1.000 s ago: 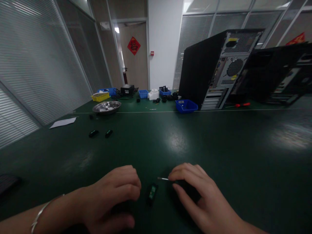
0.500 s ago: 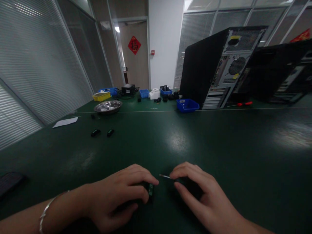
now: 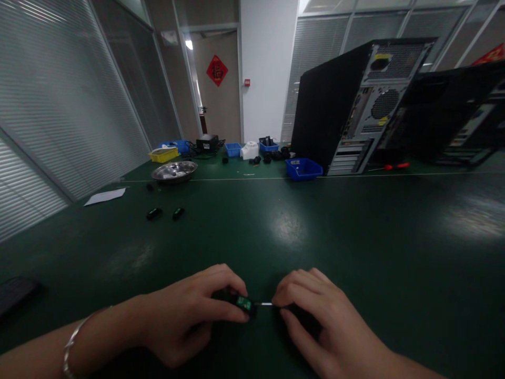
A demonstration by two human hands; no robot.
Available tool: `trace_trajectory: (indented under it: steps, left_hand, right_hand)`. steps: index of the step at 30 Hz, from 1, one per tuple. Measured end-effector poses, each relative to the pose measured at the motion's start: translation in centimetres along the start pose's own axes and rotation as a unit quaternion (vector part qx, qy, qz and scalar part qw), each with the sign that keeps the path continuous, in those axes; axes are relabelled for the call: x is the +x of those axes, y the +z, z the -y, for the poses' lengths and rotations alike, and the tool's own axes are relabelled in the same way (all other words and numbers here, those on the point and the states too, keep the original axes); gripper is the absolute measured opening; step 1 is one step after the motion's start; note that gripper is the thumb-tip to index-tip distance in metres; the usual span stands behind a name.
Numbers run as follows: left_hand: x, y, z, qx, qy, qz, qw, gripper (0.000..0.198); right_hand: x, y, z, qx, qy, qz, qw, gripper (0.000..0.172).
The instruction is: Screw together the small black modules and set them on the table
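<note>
Between the thumb and fingers of my left hand (image 3: 193,305) is a small black device with a green circuit board (image 3: 244,303) showing at its top. My right hand (image 3: 325,318) is closed around a slim screwdriver (image 3: 266,304); its bright metal shaft points left, and the handle is mostly hidden by the fingers. The shaft's tip meets the right end of the device, or is very close to it. Farther out on the green table (image 3: 221,237) lie two similar black pieces, one to the left (image 3: 153,213) and another beside it (image 3: 178,213).
A round metal dish (image 3: 173,171), a white paper (image 3: 105,196) and a yellow tray (image 3: 163,154) are at the back left. A blue bin (image 3: 303,169) stands against a black computer tower (image 3: 335,105). A red-handled tool (image 3: 396,166) lies right; a dark keypad-like object (image 3: 18,295) is left.
My left fingers have closed on the device and turned it from upright to nearly sideways. The screwdriver has moved down and levelled, its tip now at the device's end.
</note>
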State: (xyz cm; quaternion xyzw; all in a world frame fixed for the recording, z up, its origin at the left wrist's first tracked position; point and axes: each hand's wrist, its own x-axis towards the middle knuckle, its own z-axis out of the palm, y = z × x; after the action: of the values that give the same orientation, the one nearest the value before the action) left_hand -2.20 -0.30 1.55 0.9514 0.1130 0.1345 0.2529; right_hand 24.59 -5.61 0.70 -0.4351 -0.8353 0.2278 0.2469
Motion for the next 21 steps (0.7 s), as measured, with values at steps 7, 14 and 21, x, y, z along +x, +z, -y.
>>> trace_trajectory:
  steps: [7, 14, 21]
  left_hand:
    - [0.05, 0.16, -0.16, -0.014, -0.002, 0.008, 1.000, 0.073]
    - [0.09, 0.21, -0.01, -0.017, 0.008, 0.014, 1.000, 0.076]
    - [0.30, 0.03, -0.07, -0.034, 0.000, 0.001, 0.999, 0.071]
  right_hand:
    - [-0.16, 0.09, 0.11, -0.029, -0.004, 0.011, 1.000, 0.020]
    - [-0.02, 0.14, 0.18, -0.037, -0.002, 0.015, 0.999, 0.022]
    - [-0.10, 0.10, -0.02, -0.012, -0.015, 0.015, 1.000, 0.021]
